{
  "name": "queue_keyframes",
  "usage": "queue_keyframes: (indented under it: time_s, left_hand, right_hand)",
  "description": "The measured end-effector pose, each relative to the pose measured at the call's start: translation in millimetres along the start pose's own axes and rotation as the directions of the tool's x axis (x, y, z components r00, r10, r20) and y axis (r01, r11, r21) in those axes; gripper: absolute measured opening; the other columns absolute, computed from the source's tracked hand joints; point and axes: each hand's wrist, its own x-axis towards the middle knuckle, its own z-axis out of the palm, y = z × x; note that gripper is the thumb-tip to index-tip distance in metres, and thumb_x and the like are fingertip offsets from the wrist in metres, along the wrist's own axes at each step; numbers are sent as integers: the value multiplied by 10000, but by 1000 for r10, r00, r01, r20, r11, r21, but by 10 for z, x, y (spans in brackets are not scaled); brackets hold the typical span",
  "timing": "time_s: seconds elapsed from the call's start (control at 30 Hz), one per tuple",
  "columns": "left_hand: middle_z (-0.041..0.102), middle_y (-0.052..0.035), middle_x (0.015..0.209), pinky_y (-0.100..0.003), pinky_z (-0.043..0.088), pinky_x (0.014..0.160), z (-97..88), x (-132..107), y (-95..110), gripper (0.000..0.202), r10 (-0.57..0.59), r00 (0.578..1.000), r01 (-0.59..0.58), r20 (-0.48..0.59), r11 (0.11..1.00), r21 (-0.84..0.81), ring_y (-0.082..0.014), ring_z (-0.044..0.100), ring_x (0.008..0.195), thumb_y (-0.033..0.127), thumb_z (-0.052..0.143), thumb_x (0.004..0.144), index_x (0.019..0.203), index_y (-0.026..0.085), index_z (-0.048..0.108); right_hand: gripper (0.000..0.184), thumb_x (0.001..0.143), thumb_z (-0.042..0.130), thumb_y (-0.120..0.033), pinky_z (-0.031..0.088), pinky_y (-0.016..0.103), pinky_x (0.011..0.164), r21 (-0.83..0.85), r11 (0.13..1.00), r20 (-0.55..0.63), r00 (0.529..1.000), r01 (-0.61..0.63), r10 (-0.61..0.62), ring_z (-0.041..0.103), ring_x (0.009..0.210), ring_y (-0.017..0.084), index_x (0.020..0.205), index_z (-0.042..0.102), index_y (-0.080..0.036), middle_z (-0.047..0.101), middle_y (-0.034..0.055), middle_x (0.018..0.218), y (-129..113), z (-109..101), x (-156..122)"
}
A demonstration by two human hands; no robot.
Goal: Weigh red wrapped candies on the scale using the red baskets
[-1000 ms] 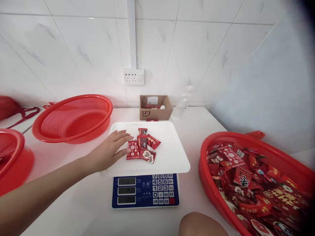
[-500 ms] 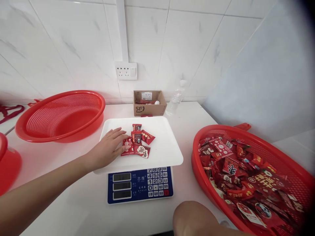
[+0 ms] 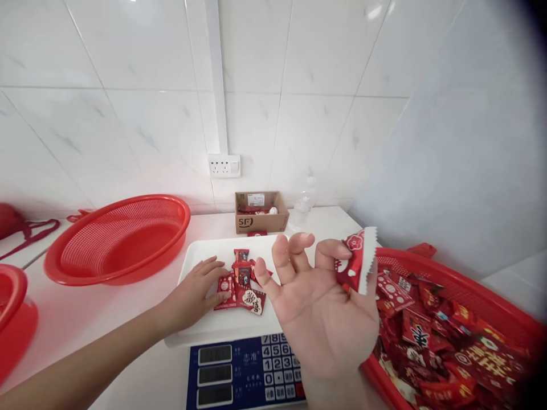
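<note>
A white, flat-topped table (image 3: 85,313) stretched beneath everything. At its right stood a large red perforated plastic basket (image 3: 453,265), heaped with red wrapped packets (image 3: 455,336); at its left sat a round red mesh-sided plastic basin (image 3: 145,253). Between them was an electronic scale with a blue keypad panel (image 3: 250,376), topped by a white rectangular plastic tray (image 3: 203,250). A brown cardboard box (image 3: 262,223) stood just behind it. The right hand (image 3: 325,313), palm up, pinched a red packet with a white serrated edge (image 3: 354,256) between thumb and index finger, its other fingers spread. The left hand (image 3: 192,293) lay over the tray, fingers loosely parted, thumb tip over a white-dotted red packet (image 3: 225,283) beside other small packets there.
</note>
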Motion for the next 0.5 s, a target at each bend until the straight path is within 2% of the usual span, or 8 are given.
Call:
queue_keyframes:
  time_s: [0.13,0.2,0.3,0.4,0.47,0.5]
  left_hand:
    - [540,-51,1303,-492,320,1065,-21,-13,44,289,-36,999,37,7,995,-97,-284,308,1341,337,526,831,1107,255,553]
    - [569,-55,1229,-467,372,1017,-37,-21,78,228,-50,999,49,2,986,-160,-281,384,1284,298,532,810,1033,250,549]
    - [580,-49,1129,-418,449,898,-56,-33,142,176,-101,995,102,16,965,-243,-256,534,1081,258,532,777,951,241,522]
    - [581,-24,1036,-375,481,786,-58,-50,172,177,-155,988,156,27,943,-294,-215,585,896,221,509,750,925,243,501]
    - [582,-14,972,-354,486,741,-73,-71,145,173,-175,984,166,-3,934,-316,-196,586,820,225,492,746,918,244,498]
    - [585,-14,955,-350,487,733,-96,-85,114,167,-185,982,166,-28,933,-319,-192,584,802,248,491,751,918,244,499]
  right_hand:
    - [352,818,437,-619,422,441,966,1,1000,-79,996,29,-29,569,1116,163,779,600,-309,678,-39,988,17,-114,10]
    - [355,816,441,-620,419,464,966,5,1000,-108,994,30,-30,568,1118,170,778,604,-307,678,-31,980,18,-147,32]
    - [351,810,452,-622,425,468,964,16,1000,-117,993,26,-24,578,1094,163,794,599,-304,672,-31,974,5,-131,95]
    - [318,837,446,-584,453,435,948,24,1000,-21,1000,8,-8,629,941,128,803,579,-297,662,-47,901,-6,-80,41]
    - [256,878,424,-521,476,432,915,-8,995,101,991,95,-94,638,838,118,851,572,-314,649,-53,869,3,-91,-170]
    - [219,900,412,-478,485,436,893,-34,982,160,971,186,-178,637,828,125,898,572,-328,646,-49,888,13,-120,-340]
